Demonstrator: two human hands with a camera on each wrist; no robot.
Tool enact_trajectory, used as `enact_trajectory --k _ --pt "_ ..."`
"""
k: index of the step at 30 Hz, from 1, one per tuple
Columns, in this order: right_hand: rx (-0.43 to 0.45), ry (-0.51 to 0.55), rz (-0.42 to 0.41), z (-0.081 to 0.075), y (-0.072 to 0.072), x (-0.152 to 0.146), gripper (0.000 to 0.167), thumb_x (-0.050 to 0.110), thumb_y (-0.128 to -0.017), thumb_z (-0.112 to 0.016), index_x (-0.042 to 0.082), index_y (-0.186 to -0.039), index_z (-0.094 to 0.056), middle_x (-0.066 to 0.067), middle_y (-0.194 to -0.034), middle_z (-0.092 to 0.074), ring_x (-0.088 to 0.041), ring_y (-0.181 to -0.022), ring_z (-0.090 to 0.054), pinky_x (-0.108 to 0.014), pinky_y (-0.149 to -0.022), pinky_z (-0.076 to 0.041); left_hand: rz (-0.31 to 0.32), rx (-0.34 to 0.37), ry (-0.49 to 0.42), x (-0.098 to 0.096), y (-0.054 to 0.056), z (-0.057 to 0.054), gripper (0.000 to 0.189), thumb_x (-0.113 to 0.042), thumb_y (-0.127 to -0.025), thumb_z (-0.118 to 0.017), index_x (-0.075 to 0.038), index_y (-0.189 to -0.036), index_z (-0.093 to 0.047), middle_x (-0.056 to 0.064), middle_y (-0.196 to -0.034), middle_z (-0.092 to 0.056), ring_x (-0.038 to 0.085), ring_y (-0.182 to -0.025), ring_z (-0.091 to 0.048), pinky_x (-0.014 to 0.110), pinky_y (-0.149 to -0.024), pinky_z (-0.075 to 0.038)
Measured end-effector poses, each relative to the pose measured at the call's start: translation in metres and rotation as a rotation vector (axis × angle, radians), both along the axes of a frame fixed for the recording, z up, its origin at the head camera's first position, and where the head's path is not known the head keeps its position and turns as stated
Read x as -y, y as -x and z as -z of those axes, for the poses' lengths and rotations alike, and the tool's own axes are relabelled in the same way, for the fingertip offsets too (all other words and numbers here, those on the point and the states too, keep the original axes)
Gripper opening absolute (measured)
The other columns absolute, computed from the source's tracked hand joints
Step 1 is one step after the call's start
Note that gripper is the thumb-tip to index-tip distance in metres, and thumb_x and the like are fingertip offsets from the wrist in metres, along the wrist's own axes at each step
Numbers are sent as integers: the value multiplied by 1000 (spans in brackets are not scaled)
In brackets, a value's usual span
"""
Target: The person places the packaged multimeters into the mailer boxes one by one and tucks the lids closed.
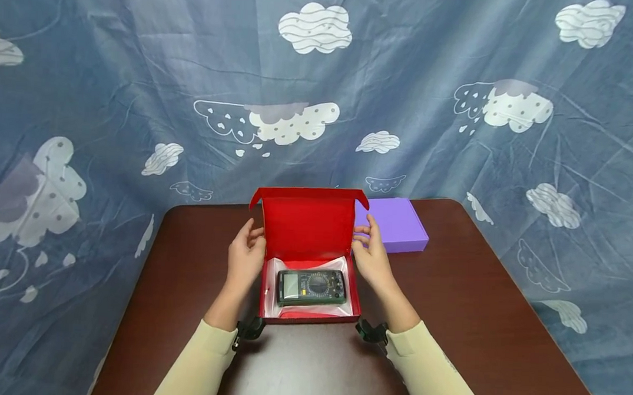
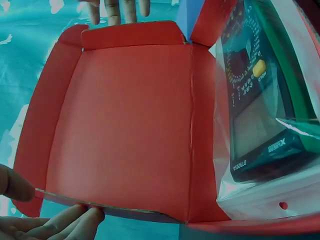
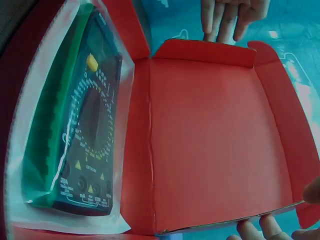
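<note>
A red cardboard box (image 1: 313,322) stands on the table with its lid (image 1: 310,228) raised upright behind it. Inside lies a dark multimeter (image 1: 318,285) with a green edge, wrapped in clear plastic on a white lining (image 1: 271,290). At the lid's left side is my left hand (image 1: 245,256), its fingertips touching the side flap from outside and the thumb near the front corner. My right hand (image 1: 371,256) mirrors it on the right, fingers against the outer face of that flap. Both wrist views show the lid's side flaps and end ears folded partly inward.
Behind the right hand lies a flat purple box (image 1: 395,224), closed, partly hidden by the red lid. The brown table (image 1: 471,298) carries everything. A blue curtain (image 1: 422,84) with cloud prints hangs right behind the table's far edge.
</note>
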State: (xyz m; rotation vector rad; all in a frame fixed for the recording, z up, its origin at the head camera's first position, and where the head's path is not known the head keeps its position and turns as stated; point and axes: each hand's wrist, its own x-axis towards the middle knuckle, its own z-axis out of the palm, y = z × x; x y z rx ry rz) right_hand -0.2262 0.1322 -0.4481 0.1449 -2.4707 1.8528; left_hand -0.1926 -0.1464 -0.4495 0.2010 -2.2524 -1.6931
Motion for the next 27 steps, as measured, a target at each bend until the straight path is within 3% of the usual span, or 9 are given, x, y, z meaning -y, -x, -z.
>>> enact_trajectory --k 4,8,10,12,15,17,19,23,27 --pt "9 -5 27 -2 -8 -3 69 4 -101 -38 2 -165 -15 -24 -139 -52 -45 -128 -59 -41 -103 -47 11 12 -37 4 -7 -1 55 -5 -103 -47 1 -158 -41 25 -127 -71 38 -112 -71 34 -91 -58" --pt "24 38 30 0 -15 -9 63 8 -102 -30 1 -164 -20 -29 -131 -54 -47 -122 -59 -49 -105 -47 28 16 -107 9 -12 0 52 -2 -104 -39 2 -156 -41 31 -119 -71 41 -105 -71 28 -88 -59" --pt "26 69 12 2 -18 -13 62 12 -102 -24 2 -163 -23 -32 -131 -54 -47 -121 -60 -50 -106 -48 36 23 -138 11 -14 0 49 -1 -105 -36 5 -152 -45 34 -116 -70 42 -102 -72 28 -86 -61" --pt "26 88 -5 4 -23 -17 59 18 -106 -20 2 -162 -27 -33 -132 -54 -42 -119 -64 -44 -104 -51 40 35 -172 13 -16 1 46 0 -105 -33 8 -147 -50 36 -113 -69 40 -98 -73 31 -85 -62" --pt "21 113 -35 7 -30 -22 63 33 -112 -10 -1 -161 -30 -36 -135 -54 -30 -115 -68 -36 -100 -54 45 59 -221 15 -20 2 43 2 -106 -32 11 -140 -55 33 -106 -69 29 -92 -74 39 -88 -63" --pt "26 106 -43 9 -34 -25 71 43 -112 -5 -2 -159 -34 -36 -136 -55 -26 -114 -69 -41 -102 -54 50 79 -258 16 -23 4 42 2 -106 -32 11 -138 -57 27 -102 -70 18 -88 -73 47 -92 -61" --pt "36 100 -57 11 -38 -27 78 49 -111 -1 -1 -157 -39 -36 -137 -56 -34 -120 -68 -54 -108 -50 59 101 -284 18 -26 6 41 1 -107 -32 11 -137 -58 22 -99 -72 12 -86 -73 52 -95 -59" --pt "41 76 -98 14 -45 -31 86 53 -109 4 -2 -153 -45 -34 -141 -58 -43 -128 -62 -69 -113 -40 87 195 -341 25 -32 11 40 -6 -110 -33 7 -139 -58 23 -107 -75 21 -96 -77 53 -99 -57" --pt "27 79 -167 19 -50 -39 92 56 -107 6 -5 -150 -46 -32 -145 -57 -14 -118 -69 -59 -110 -47 114 302 -414 37 -37 17 41 -12 -111 -36 5 -142 -56 19 -107 -75 26 -95 -78 46 -95 -60"
